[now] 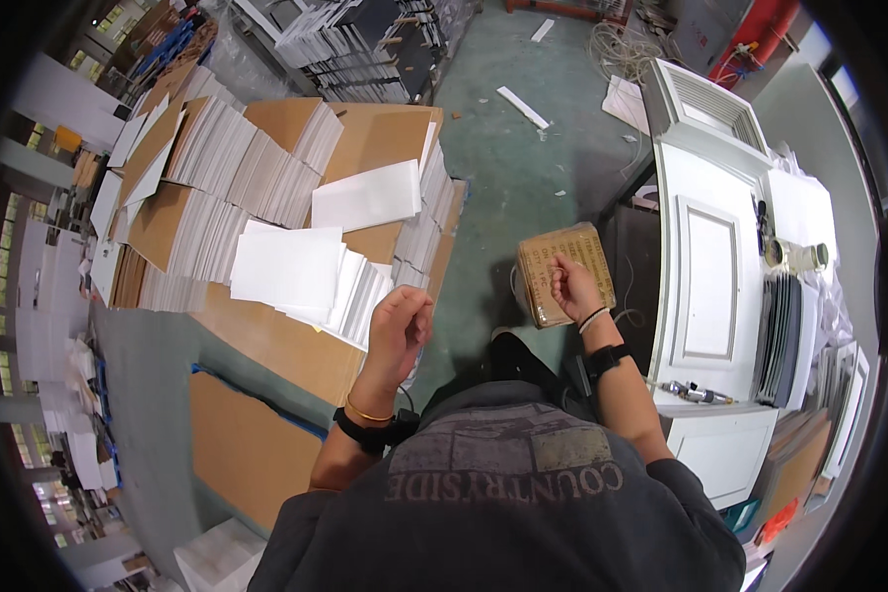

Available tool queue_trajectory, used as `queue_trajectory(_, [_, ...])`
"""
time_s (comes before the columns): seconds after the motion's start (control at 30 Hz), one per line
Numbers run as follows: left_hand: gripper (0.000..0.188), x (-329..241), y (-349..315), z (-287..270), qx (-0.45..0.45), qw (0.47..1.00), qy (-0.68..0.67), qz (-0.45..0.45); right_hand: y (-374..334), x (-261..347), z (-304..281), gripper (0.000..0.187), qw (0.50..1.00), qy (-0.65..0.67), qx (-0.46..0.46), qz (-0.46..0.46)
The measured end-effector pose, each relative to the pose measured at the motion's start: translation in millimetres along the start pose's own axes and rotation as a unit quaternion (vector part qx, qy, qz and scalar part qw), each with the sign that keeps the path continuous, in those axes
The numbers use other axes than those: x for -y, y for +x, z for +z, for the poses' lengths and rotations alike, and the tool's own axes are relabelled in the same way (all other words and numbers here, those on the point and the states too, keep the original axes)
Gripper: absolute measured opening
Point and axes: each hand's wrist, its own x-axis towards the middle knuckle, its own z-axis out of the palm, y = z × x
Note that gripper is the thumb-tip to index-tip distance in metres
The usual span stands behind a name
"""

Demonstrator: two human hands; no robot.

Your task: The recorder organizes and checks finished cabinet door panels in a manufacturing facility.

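My left hand point(402, 324) is raised in front of me with its fingers curled in, nothing visible in them. It is nearest to a stack of white panels point(358, 301) standing on edge on a pallet. My right hand point(575, 288), also closed and showing nothing in its fingers, is in front of a taped brown cardboard box point(587, 247). Whether that hand touches the box I cannot tell. A loose white sheet point(284, 266) and a white panel point(367, 195) lie on top of the stacks to the left.
Rows of brown-and-white boards point(207, 148) fill the left side. A flat brown board point(242, 434) lies low at the near left. On the right, a white cabinet door point(705, 281) rests on a bench beside an air tool point(696, 393). White scraps point(523, 107) lie on the green floor point(503, 178).
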Motion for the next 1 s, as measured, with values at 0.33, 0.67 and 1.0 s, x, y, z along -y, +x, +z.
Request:
queue_trajectory(0.33, [0.018, -30.6, 17.0, -42.7, -0.063, 0.991, 0.076, -0.089, 159.6, -62.4, -242.3, 0.022, 0.967, -0.126, -0.178, 0.135])
queue_trajectory(0.67, [0.013, -46.6, 37.5, -60.8, -0.182, 0.980, 0.077, -0.034, 235.7, 66.3, -33.1, 0.019, 0.844, -0.493, -0.183, 0.107])
queue_trajectory(1.0, [0.030, -41.6, 158.4, -18.9, -0.365, 0.930, 0.047, 0.025, 425.0, 153.6, 79.9, 0.031, 0.771, -0.633, 0.022, 0.059])
